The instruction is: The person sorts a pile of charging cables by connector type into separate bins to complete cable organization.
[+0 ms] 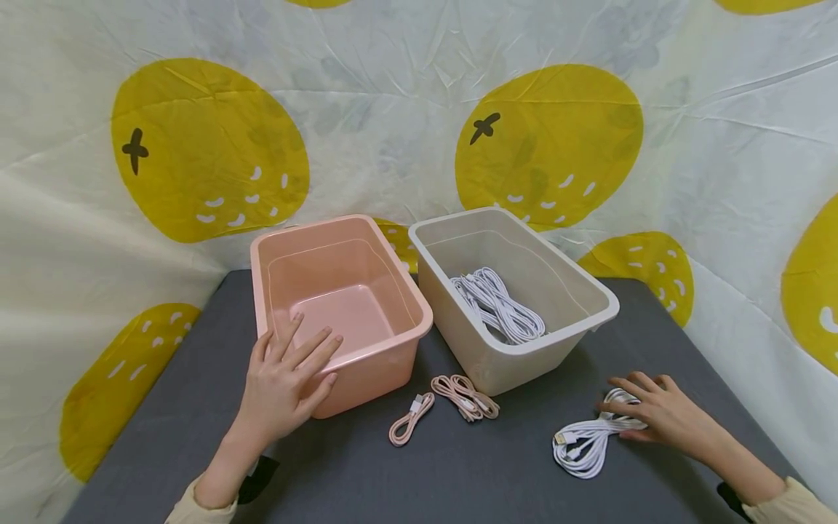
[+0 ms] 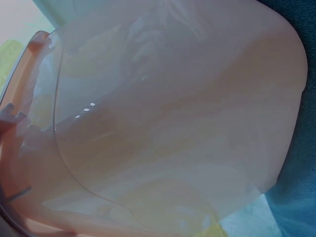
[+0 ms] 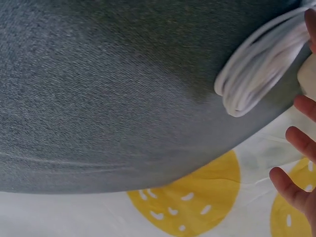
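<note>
My left hand [image 1: 278, 386] lies over the near-left corner of a pink plastic bin [image 1: 366, 367], fingers spread and extended over its rim. The pink bin's bottom shows bare in the head view; its smooth wall [image 2: 173, 123] fills the left wrist view. At the right of the table, my right hand [image 1: 664, 411] is over a coiled white cable [image 1: 585, 455], fingertips at its far end. In the right wrist view the loops of this white cable [image 3: 261, 69] lie on the cloth, the spread fingers [image 3: 291, 190] beside them.
Right of the pink bin stands a beige bin [image 1: 543, 364] with several bundled white cables [image 1: 500, 302] inside. In front of the bins lie a small pink cable [image 1: 411, 420] and a larger pink cable bundle [image 1: 465, 397]. A patterned curtain [image 1: 386, 145] hangs behind the dark table [image 1: 484, 473].
</note>
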Demonstrator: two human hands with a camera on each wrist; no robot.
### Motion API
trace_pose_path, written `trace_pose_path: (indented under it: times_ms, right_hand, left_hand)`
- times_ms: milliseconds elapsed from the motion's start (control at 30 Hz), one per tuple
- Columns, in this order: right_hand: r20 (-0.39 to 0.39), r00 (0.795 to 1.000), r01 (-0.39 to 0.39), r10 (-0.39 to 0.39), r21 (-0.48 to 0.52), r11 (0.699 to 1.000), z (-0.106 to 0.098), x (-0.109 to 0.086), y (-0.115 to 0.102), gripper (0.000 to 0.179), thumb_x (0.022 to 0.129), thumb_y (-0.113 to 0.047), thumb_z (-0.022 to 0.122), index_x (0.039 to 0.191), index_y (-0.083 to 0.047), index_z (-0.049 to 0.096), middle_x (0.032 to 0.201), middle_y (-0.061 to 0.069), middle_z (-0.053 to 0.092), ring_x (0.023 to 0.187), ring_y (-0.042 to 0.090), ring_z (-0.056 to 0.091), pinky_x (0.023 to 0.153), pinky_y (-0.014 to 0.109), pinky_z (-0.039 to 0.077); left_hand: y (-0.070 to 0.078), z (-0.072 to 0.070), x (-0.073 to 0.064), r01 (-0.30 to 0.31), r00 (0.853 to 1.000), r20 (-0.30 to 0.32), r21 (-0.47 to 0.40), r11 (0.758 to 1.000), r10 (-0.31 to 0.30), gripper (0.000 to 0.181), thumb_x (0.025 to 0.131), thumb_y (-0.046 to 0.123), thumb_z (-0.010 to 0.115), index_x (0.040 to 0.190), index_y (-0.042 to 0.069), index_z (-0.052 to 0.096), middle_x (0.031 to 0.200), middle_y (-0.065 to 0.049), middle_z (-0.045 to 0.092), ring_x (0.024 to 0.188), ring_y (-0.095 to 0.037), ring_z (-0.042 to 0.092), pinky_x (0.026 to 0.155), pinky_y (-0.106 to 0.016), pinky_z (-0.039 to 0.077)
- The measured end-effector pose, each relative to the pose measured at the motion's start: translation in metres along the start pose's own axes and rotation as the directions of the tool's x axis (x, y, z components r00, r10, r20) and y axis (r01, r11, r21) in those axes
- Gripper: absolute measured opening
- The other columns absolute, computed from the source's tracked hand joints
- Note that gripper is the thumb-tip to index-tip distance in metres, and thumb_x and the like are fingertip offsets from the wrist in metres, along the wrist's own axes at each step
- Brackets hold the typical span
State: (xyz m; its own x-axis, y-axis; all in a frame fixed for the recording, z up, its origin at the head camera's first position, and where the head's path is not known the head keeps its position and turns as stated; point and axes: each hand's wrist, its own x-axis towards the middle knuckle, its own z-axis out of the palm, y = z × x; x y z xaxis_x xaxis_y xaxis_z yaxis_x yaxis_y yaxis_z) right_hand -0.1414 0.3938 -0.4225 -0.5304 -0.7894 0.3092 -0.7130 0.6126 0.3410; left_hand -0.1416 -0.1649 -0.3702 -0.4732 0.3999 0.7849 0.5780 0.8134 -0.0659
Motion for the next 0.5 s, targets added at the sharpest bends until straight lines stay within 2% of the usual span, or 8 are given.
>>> trace_pose_path:
  times_ms: [233,500]
  right_hand:
    - [-0.005,1.0,-0.007,0.007,0.028,1.0,0.005,-0.003,0.001,0.04,0.078,-0.064,0.042,0.097,-0.037,0.064,0.103,0.003,0.062,0.09,0.02,0.046,0.058,0.035,0.034]
    - [-0.009,1.0,-0.004,0.004,0.027,1.0,0.016,-0.006,0.001,0.04,0.079,-0.064,0.042,0.096,-0.036,0.064,0.1,0.002,0.062,0.087,0.018,0.046,0.056,0.032,0.033]
  left_hand:
    - [0.0,0.0,0.0,0.002,1.0,-0.015,-0.007,1.0,-0.002,0.048,0.09,0.048,0.031,0.116,0.02,0.061,0.113,-0.005,0.064,0.128,-0.029,0.038,0.091,-0.06,0.028]
    - [0.0,-0.001,0.001,0.001,1.0,-0.015,-0.008,1.0,-0.001,0.048,0.09,0.048,0.032,0.115,0.02,0.061,0.113,-0.005,0.064,0.128,-0.029,0.038,0.09,-0.06,0.028]
